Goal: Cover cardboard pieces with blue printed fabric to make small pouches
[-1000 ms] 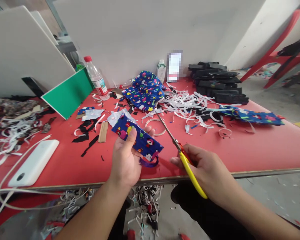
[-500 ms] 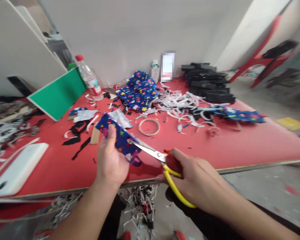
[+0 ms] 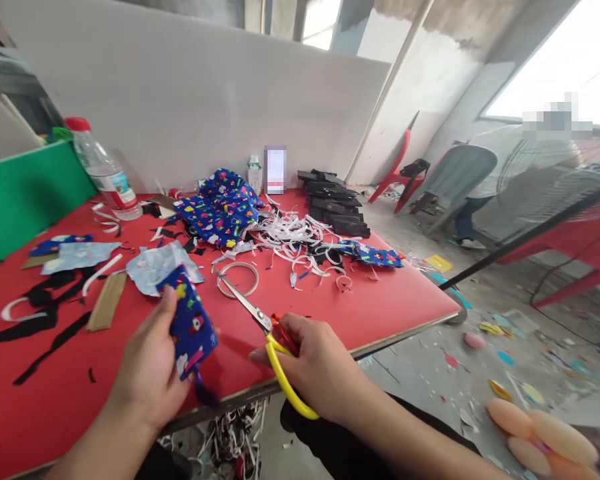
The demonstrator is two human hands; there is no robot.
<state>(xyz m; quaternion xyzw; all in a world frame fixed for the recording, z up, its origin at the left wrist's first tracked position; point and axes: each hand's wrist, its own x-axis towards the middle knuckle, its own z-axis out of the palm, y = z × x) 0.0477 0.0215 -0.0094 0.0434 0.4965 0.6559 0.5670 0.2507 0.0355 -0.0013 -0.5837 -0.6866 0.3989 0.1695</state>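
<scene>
Over the near edge of the red table [image 3: 390, 313], our left hand [image 3: 147, 370] pinches the patterned blue fabric piece [image 3: 190, 323] upright to keep it steady, while our right hand [image 3: 320, 363] grips closed yellow-handled scissors [image 3: 267, 337] beside it.

red table [image 3: 380, 313] bearing fabric scraps [image 3: 220, 207]

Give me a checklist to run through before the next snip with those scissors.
1. Left hand grips the blue printed fabric piece: ok.
2. Right hand holds the yellow-handled scissors: ok.
3. Blades lined up on the fabric: not ok, the tips point away toward the tape ring.
4. Left fingers clear of the blades: ok.
5. Whether the blades are parted: cannot tell.
6. Red table edge under the hands bare of scraps: ok.
</scene>
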